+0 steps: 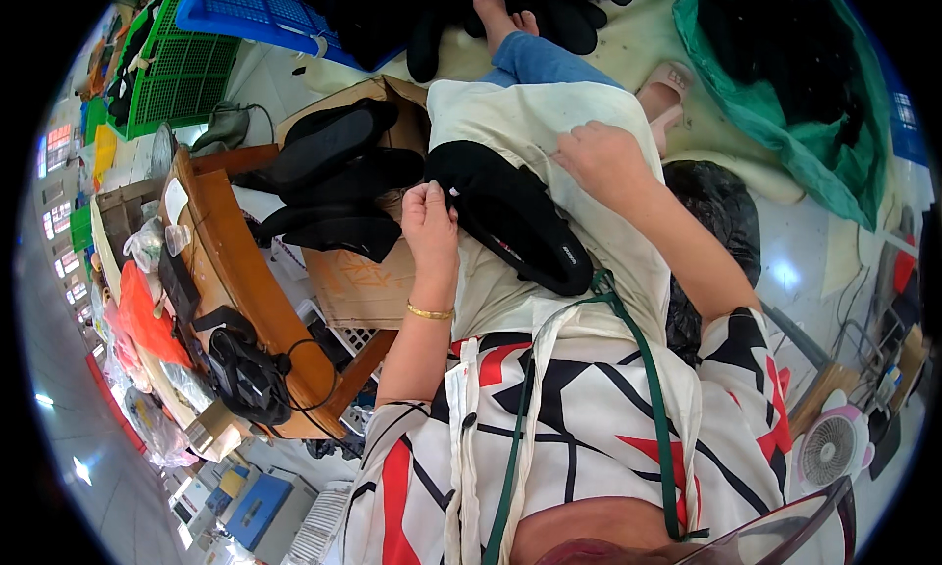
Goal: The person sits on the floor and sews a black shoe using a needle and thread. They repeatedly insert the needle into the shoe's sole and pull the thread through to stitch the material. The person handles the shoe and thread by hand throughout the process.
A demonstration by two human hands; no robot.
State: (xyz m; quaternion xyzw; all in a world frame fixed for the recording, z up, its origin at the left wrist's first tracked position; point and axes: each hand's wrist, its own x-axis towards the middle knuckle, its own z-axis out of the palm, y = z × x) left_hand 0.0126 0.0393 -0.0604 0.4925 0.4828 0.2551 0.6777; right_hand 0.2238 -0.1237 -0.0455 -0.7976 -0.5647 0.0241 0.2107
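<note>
A black cloth shoe (520, 236) with a dark opening lies on the cream apron (491, 114) over my lap. My left hand (429, 217) is closed, thumb and fingers pinching the shoe's left edge near its far end. A small pale spot shows beside those fingertips. Up and to the right of the shoe, apart from it, my right hand (601, 160) is raised above the apron with its fingers curled together. Whatever it may hold is too small to make out.
Several black shoes (334, 173) are piled on a cardboard box (368, 290) at my left, beside a wooden table (250, 300). A green sack (726, 94) of black items stands far right. A black plastic bag (711, 231) sits by my right arm; a pink slipper (664, 94) lies ahead.
</note>
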